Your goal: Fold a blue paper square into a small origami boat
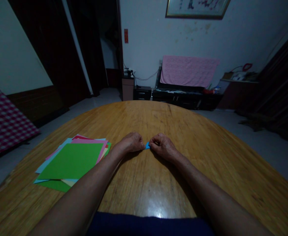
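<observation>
Between my hands, just over the middle of the wooden table (144,183), is a small piece of folded blue paper (147,145). My left hand (133,141) pinches its left end with fingers closed. On the other side, the thumb and fingertips of my right hand (162,145) are closed on its right end. Most of the blue paper is hidden behind my fingertips. Left of my left forearm lies a loose stack of coloured paper sheets (71,160), a green one on top, with pink, light blue, red and cream edges sticking out.
The round table's far edge faces a low black cabinet (175,97), above which a pink cloth (188,70) hangs over a flat object. A checked cloth (6,121) is at the left, off the table. Dark curtains (281,75) hang on the right.
</observation>
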Demonstrator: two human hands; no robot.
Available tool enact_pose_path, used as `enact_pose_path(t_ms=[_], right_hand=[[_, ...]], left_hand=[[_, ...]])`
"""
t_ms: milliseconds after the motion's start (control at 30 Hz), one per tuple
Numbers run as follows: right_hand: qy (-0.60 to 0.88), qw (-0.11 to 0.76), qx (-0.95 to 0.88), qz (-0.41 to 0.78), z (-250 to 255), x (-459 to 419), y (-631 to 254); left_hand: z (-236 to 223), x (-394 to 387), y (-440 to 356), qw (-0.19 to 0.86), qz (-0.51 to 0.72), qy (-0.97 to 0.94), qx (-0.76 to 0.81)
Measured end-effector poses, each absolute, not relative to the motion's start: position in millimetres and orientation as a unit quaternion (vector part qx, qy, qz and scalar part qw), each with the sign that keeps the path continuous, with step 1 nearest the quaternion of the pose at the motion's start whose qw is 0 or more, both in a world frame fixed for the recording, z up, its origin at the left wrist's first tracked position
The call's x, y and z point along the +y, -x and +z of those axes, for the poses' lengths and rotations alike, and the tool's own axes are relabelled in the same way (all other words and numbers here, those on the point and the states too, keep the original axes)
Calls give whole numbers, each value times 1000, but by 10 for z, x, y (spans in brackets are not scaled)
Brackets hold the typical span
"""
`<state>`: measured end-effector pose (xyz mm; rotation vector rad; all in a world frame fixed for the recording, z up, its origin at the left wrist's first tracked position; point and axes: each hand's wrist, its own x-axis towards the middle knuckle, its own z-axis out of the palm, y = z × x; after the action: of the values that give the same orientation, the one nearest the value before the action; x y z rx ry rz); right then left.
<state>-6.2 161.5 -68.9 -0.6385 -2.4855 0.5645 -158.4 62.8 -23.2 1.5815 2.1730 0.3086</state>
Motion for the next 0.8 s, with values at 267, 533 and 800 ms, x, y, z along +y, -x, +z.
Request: enact_pose_path(t_ms=[267, 533, 800], right_hand=[[248, 279, -909, 188, -769, 1581, 69], [256, 276, -907, 188, -769, 1579, 74], [266, 272, -908, 174, -748, 1549, 86]], left_hand=[[-271, 639, 1635, 223, 125, -590, 766], [-345, 648, 1687, 237, 157, -584, 760], [-347, 660, 1653, 220, 151, -577, 772]])
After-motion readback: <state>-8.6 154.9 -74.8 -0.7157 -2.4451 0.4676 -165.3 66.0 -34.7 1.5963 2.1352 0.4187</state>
